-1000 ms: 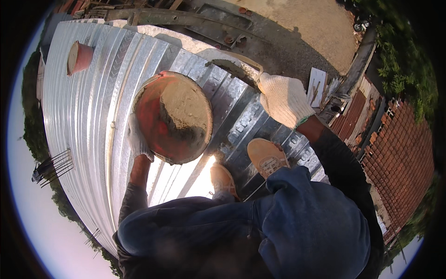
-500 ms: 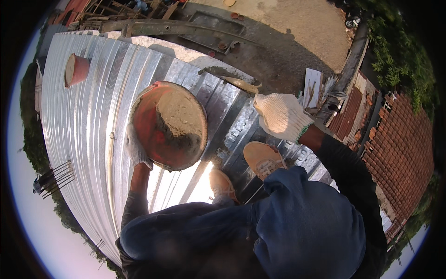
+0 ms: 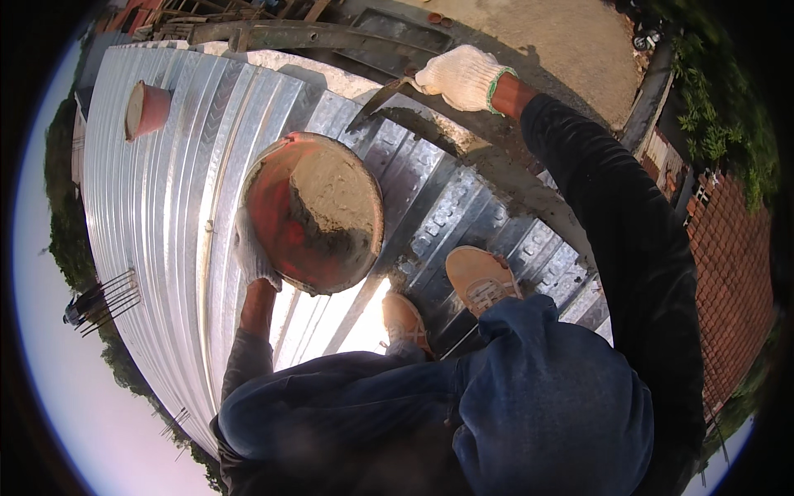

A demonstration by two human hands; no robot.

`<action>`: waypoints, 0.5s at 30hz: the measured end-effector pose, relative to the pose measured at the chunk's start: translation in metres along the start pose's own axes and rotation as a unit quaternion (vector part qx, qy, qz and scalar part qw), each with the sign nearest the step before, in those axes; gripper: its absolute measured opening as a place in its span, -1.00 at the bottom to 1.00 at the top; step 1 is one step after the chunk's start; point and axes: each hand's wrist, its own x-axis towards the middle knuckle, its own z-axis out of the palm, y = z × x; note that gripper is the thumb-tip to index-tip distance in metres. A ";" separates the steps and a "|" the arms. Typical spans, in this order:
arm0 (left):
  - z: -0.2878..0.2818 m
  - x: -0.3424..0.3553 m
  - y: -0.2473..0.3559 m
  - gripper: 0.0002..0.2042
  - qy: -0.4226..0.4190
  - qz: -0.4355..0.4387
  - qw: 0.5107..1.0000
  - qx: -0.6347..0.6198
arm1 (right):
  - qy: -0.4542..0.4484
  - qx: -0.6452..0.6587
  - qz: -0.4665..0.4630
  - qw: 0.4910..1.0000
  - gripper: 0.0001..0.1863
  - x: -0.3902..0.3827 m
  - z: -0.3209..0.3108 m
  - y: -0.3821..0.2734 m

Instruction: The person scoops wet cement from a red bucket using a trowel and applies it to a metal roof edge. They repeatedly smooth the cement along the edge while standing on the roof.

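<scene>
A red bucket (image 3: 269, 211) with grey wet mortar (image 3: 335, 183) in it is tilted on the ribbed metal sheeting (image 3: 178, 198), its mouth facing me. My left hand (image 3: 250, 248), in a white knitted glove, grips the bucket's left side. Beyond the bucket, my gloved right hand (image 3: 461, 78) closes around the handle of a trowel (image 3: 379, 102). The trowel's blade points left and down, over the sheeting's far edge. Fresh-looking mortar (image 3: 422, 124) lies along that edge, close to the blade.
A second, smaller reddish bucket (image 3: 149, 109) stands on the sheeting at the far left. My two tan shoes (image 3: 481, 277) rest on the metal. Past the edge lies lower ground (image 3: 513, 41). Rebar ends (image 3: 107, 302) stick up at left; a tiled roof (image 3: 736, 281) is at right.
My right hand has swung away from me and to the left with the trowel, whose blade now angles down toward the edge. My left hand keeps its hold on the bucket.
</scene>
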 end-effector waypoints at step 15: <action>-0.007 0.008 -0.009 -0.47 -0.043 -0.002 0.998 -0.035 | 0.139 0.071 -0.015 0.988 -0.66 -0.082 0.002 0.070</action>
